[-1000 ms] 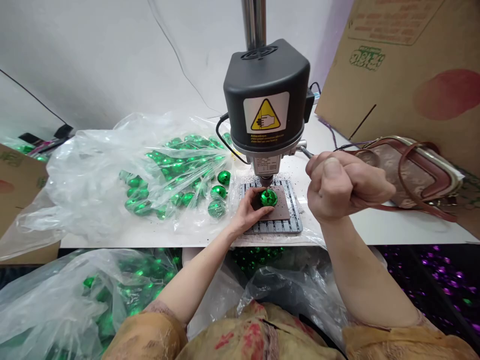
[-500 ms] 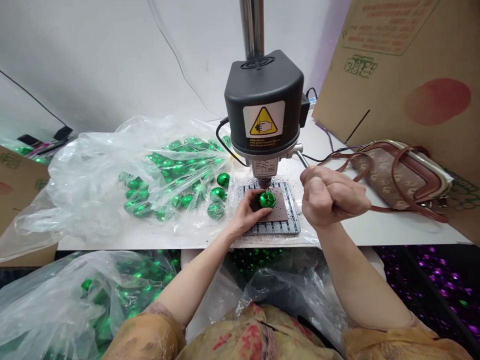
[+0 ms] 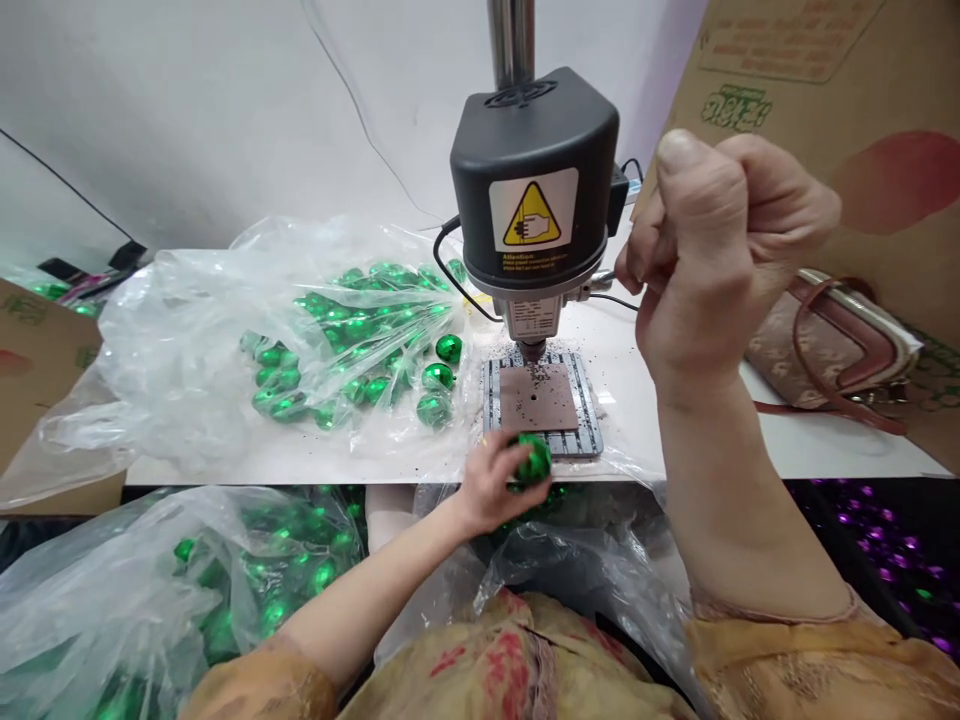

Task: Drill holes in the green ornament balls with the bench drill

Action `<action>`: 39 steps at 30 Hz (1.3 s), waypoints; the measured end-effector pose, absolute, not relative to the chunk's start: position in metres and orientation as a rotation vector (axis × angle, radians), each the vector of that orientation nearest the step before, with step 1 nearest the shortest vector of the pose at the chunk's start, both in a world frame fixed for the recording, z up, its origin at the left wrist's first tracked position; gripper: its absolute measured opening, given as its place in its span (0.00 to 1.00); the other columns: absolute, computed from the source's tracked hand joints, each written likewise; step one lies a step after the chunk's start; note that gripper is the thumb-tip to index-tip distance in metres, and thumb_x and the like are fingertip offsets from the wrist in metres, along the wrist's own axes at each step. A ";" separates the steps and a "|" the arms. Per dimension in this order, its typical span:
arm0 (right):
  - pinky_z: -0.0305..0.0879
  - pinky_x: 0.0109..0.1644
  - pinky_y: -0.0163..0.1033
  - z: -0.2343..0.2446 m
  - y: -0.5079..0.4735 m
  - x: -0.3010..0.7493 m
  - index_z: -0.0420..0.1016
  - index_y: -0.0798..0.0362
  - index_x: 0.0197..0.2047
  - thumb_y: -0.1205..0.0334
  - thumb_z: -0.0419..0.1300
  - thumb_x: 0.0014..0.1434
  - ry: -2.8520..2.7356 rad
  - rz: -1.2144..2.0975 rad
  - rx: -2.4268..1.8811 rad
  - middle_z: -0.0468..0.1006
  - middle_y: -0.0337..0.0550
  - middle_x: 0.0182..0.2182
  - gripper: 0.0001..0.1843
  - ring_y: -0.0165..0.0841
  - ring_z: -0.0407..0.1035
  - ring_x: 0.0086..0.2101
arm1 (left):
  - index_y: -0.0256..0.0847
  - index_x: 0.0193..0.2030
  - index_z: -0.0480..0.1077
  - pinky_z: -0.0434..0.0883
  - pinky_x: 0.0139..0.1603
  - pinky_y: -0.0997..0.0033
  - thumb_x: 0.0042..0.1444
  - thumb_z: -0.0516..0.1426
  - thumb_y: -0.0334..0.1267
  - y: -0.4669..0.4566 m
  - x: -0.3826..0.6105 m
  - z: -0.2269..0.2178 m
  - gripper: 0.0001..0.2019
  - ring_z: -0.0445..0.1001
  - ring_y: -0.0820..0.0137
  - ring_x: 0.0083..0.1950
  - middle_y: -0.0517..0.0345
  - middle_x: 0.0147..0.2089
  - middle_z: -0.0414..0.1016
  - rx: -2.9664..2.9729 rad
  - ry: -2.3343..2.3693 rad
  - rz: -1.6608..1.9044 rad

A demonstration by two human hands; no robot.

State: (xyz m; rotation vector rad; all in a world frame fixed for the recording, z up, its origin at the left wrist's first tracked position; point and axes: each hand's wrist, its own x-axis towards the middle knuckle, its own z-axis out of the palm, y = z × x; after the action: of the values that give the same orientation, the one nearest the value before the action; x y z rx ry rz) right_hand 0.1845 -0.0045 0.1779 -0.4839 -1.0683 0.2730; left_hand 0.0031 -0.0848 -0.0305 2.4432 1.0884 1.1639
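My left hand grips a shiny green faceted ball at the front edge of the table, just before the drill press base. Raised to the right of the black drill press, my right hand is closed around its feed lever, most of which the fingers hide. Under the chuck lies a brown square board with a small hole and scattered dark shavings.
Several green balls lie on the white table beside and inside a clear plastic bag. Another bag of green balls is below at left. A handbag and a large carton stand at right. Purple balls show beneath.
My left hand has drawn the green ball off the board toward me, to the table edge. My right hand has risen with the lever, and the chuck now stands above the bare board.
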 end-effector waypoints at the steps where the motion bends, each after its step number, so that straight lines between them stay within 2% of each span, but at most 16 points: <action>1: 0.44 0.20 0.33 0.177 -0.006 0.185 0.49 0.52 0.17 0.68 0.57 0.59 -1.071 0.281 -0.491 0.53 0.30 0.12 0.24 0.19 0.49 0.15 | 0.46 0.50 0.69 0.75 0.44 0.60 0.55 0.64 0.44 -0.096 -0.005 -0.039 0.17 0.76 0.61 0.47 0.46 0.48 0.74 2.633 0.929 1.021; 4: 0.45 0.21 0.33 0.175 -0.010 0.185 0.51 0.53 0.16 0.68 0.58 0.59 -1.074 0.281 -0.493 0.54 0.30 0.12 0.24 0.18 0.51 0.15 | 0.47 0.54 0.68 0.75 0.44 0.60 0.60 0.59 0.37 -0.124 -0.027 -0.059 0.16 0.77 0.61 0.47 0.45 0.51 0.75 2.984 0.596 0.514; 6: 0.45 0.21 0.33 0.175 -0.010 0.185 0.52 0.54 0.16 0.67 0.58 0.59 -1.082 0.276 -0.492 0.54 0.29 0.12 0.23 0.17 0.52 0.15 | 0.46 0.56 0.68 0.75 0.47 0.58 0.61 0.58 0.41 -0.131 -0.034 -0.061 0.16 0.76 0.60 0.49 0.44 0.51 0.76 3.018 0.562 0.400; 8: 0.45 0.21 0.33 0.175 -0.010 0.185 0.53 0.54 0.16 0.66 0.57 0.59 -1.085 0.276 -0.502 0.54 0.29 0.12 0.23 0.16 0.53 0.15 | 0.46 0.54 0.69 0.76 0.47 0.58 0.62 0.56 0.45 -0.124 -0.035 -0.053 0.15 0.76 0.61 0.48 0.47 0.50 0.76 2.962 0.608 0.531; 9: 0.45 0.21 0.33 0.175 -0.009 0.184 0.53 0.54 0.16 0.66 0.57 0.58 -1.077 0.265 -0.493 0.54 0.29 0.12 0.23 0.16 0.53 0.15 | 0.47 0.53 0.70 0.76 0.47 0.59 0.63 0.55 0.43 -0.115 -0.034 -0.046 0.13 0.76 0.62 0.47 0.48 0.49 0.76 2.913 0.674 0.652; 12: 0.44 0.21 0.35 0.175 -0.008 0.183 0.52 0.54 0.16 0.67 0.58 0.58 -1.050 0.238 -0.467 0.54 0.29 0.11 0.23 0.16 0.52 0.15 | 0.45 0.50 0.70 0.73 0.50 0.56 0.63 0.50 0.32 -0.062 -0.032 -0.017 0.12 0.74 0.61 0.49 0.47 0.48 0.75 2.677 1.103 1.014; 14: 0.43 0.21 0.35 0.175 -0.008 0.182 0.51 0.53 0.16 0.68 0.57 0.59 -1.044 0.236 -0.468 0.54 0.29 0.11 0.24 0.17 0.52 0.15 | 0.43 0.49 0.71 0.70 0.53 0.54 0.62 0.49 0.28 -0.013 -0.035 0.000 0.14 0.72 0.59 0.50 0.45 0.46 0.74 2.476 1.476 1.128; 16: 0.42 0.19 0.35 0.175 -0.007 0.182 0.51 0.52 0.16 0.67 0.58 0.58 -1.041 0.235 -0.450 0.53 0.29 0.11 0.24 0.17 0.51 0.14 | 0.42 0.48 0.71 0.68 0.54 0.51 0.57 0.53 0.25 0.035 -0.044 0.011 0.15 0.70 0.55 0.51 0.44 0.47 0.72 2.284 1.790 1.048; 19: 0.42 0.19 0.35 0.174 -0.007 0.183 0.52 0.52 0.16 0.67 0.59 0.58 -1.048 0.247 -0.437 0.53 0.30 0.11 0.23 0.19 0.51 0.14 | 0.41 0.46 0.73 0.68 0.53 0.50 0.45 0.62 0.23 0.081 -0.058 0.015 0.20 0.70 0.54 0.47 0.49 0.41 0.71 2.167 1.842 0.813; 21: 0.43 0.19 0.35 0.174 -0.007 0.183 0.53 0.52 0.16 0.67 0.58 0.58 -1.051 0.250 -0.448 0.54 0.30 0.12 0.23 0.19 0.52 0.14 | 0.42 0.47 0.73 0.69 0.52 0.52 0.44 0.64 0.25 0.091 -0.063 0.016 0.21 0.71 0.56 0.45 0.52 0.40 0.70 2.178 1.777 0.795; 24: 0.43 0.18 0.37 0.172 -0.006 0.184 0.53 0.52 0.16 0.67 0.60 0.57 -1.050 0.240 -0.427 0.54 0.30 0.11 0.23 0.21 0.50 0.14 | 0.45 0.53 0.71 0.70 0.54 0.58 0.48 0.63 0.31 0.078 -0.063 0.022 0.23 0.71 0.61 0.48 0.52 0.47 0.69 2.163 1.633 0.991; 28: 0.43 0.18 0.40 0.170 -0.005 0.186 0.53 0.50 0.16 0.66 0.60 0.57 -1.060 0.240 -0.413 0.54 0.31 0.11 0.23 0.24 0.50 0.14 | 0.43 0.56 0.70 0.72 0.48 0.65 0.52 0.63 0.39 0.035 -0.047 0.029 0.23 0.73 0.67 0.46 0.51 0.52 0.69 1.899 1.329 1.116; 31: 0.44 0.19 0.39 0.171 -0.008 0.185 0.53 0.51 0.16 0.66 0.60 0.57 -1.066 0.245 -0.422 0.53 0.31 0.11 0.24 0.23 0.50 0.14 | 0.43 0.59 0.66 0.73 0.48 0.66 0.55 0.63 0.45 0.007 -0.029 0.022 0.26 0.74 0.66 0.46 0.52 0.49 0.73 1.678 1.093 1.044; 34: 0.45 0.22 0.35 0.173 -0.012 0.184 0.50 0.53 0.16 0.66 0.58 0.59 -1.071 0.263 -0.458 0.51 0.31 0.12 0.25 0.19 0.52 0.16 | 0.41 0.56 0.65 0.72 0.45 0.67 0.53 0.65 0.47 -0.007 -0.014 0.009 0.27 0.74 0.67 0.45 0.52 0.46 0.74 1.617 1.073 1.014; 39: 0.48 0.25 0.32 0.175 -0.016 0.183 0.48 0.54 0.17 0.67 0.56 0.60 -1.099 0.283 -0.499 0.50 0.30 0.14 0.25 0.16 0.53 0.17 | 0.40 0.54 0.68 0.69 0.36 0.71 0.51 0.67 0.46 -0.007 -0.003 0.002 0.26 0.71 0.71 0.36 0.56 0.39 0.74 1.741 1.174 0.922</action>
State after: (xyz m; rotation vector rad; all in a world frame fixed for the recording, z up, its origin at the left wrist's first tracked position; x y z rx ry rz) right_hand 0.1832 -0.0162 0.1750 -0.4990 -1.0993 0.2830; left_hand -0.0032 -0.0070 0.0024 1.7407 1.1738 0.9222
